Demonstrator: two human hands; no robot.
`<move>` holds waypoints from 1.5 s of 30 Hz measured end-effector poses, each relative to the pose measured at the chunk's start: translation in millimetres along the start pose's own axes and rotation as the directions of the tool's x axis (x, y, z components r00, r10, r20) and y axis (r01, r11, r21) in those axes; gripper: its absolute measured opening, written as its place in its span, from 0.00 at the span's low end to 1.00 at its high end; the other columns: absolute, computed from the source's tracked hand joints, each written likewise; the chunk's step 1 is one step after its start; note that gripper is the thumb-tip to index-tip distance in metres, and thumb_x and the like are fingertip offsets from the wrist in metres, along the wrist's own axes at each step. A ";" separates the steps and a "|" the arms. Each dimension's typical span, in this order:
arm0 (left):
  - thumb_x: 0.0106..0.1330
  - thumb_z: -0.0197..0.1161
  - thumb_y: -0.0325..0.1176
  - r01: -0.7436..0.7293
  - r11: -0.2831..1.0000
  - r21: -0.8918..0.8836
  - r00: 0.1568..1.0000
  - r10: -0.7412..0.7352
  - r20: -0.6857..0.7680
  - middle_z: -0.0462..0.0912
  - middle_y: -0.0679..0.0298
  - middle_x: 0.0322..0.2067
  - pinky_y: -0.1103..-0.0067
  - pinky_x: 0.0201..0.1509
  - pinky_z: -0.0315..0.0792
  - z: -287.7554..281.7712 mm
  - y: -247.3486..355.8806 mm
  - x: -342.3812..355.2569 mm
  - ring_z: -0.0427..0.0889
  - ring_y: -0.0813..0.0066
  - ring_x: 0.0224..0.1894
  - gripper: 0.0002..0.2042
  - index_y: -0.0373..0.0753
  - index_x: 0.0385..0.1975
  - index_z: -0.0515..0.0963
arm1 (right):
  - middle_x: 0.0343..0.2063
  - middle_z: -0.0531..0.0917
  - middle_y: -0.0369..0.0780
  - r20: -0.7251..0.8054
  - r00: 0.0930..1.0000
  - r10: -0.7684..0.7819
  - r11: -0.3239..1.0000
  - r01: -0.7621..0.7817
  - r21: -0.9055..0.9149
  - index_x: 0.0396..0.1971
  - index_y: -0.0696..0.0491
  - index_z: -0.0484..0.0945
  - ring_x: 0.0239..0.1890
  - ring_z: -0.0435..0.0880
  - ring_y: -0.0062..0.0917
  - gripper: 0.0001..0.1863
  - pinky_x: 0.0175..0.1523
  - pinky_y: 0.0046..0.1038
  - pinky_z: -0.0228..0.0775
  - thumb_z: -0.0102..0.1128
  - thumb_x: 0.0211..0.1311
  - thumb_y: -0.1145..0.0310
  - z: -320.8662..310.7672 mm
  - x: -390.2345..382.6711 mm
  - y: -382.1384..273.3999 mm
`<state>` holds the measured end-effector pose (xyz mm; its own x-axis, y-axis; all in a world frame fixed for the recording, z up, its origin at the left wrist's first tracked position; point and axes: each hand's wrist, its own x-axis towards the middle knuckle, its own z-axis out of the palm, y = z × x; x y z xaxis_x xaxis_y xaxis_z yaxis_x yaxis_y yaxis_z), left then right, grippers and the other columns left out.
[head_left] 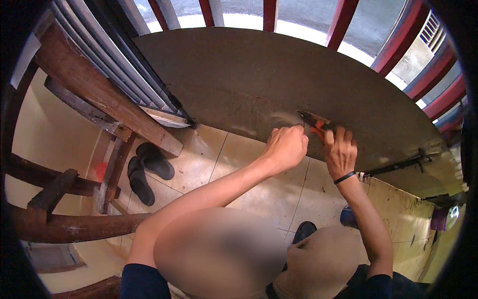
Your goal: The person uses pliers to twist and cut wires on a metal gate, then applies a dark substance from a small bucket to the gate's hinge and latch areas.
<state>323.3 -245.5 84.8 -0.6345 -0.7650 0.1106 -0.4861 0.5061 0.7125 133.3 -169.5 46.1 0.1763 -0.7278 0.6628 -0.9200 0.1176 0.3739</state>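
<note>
My right hand [341,149], a dark band on its wrist, grips pliers [317,130] by their orange-red handles. The jaws point up and left, close against a dark metal panel [224,74] of a gate. Just left of the pliers, my left hand [288,145] is closed in a pinch at the panel's lower part. A thin dark line, perhaps wire, shows between its fingertips and the jaws; what the fingers hold is too small to make out. A paler, scuffed patch marks the panel around the jaws.
Red bars [343,22] rise above the panel. Wooden furniture [74,229] stands at the left, with black slippers [149,167] beside it on the tiled floor [264,199]. A bolt rod [398,164] crosses the panel at right. A blue container [348,217] sits behind my right forearm.
</note>
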 end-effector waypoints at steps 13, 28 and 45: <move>0.70 0.49 0.35 0.066 0.998 0.012 0.998 -0.066 0.019 0.82 0.38 0.32 0.53 0.47 0.74 -4.5 7.0 1.7 0.82 0.37 0.40 0.15 0.27 0.32 0.78 | 0.32 0.81 0.42 0.404 0.868 0.288 0.925 -0.361 0.116 0.39 0.51 0.71 0.27 0.87 0.40 0.20 0.28 0.37 0.81 0.71 0.50 0.64 -4.8 3.9 -27.2; 0.66 0.53 0.35 0.028 0.985 0.173 0.997 -0.039 0.064 0.83 0.38 0.32 0.54 0.49 0.75 -24.1 19.8 -1.0 0.83 0.37 0.39 0.15 0.28 0.30 0.82 | 0.27 0.65 0.28 0.699 0.550 -0.457 -0.761 -0.648 0.013 0.45 0.45 0.69 0.22 0.61 0.13 0.16 0.24 0.20 0.50 0.57 0.56 0.72 -14.9 -31.6 -79.7; 0.64 0.52 0.39 -0.090 0.926 0.367 0.717 -0.195 0.669 0.84 0.40 0.34 0.53 0.50 0.74 -29.5 -68.3 -86.0 0.83 0.38 0.41 0.16 0.31 0.31 0.82 | 0.41 0.79 0.47 0.761 0.473 -0.444 0.212 -0.770 0.602 0.51 0.58 0.69 0.48 0.81 0.40 0.33 0.51 0.40 0.73 0.72 0.47 0.60 -30.1 -153.4 -91.1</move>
<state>428.8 -226.1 47.0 -0.7623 -0.3811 -0.5230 -0.6133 0.6835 0.3958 200.7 -48.2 -70.1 0.2260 -0.9105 -0.3463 -0.5413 0.1782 -0.8217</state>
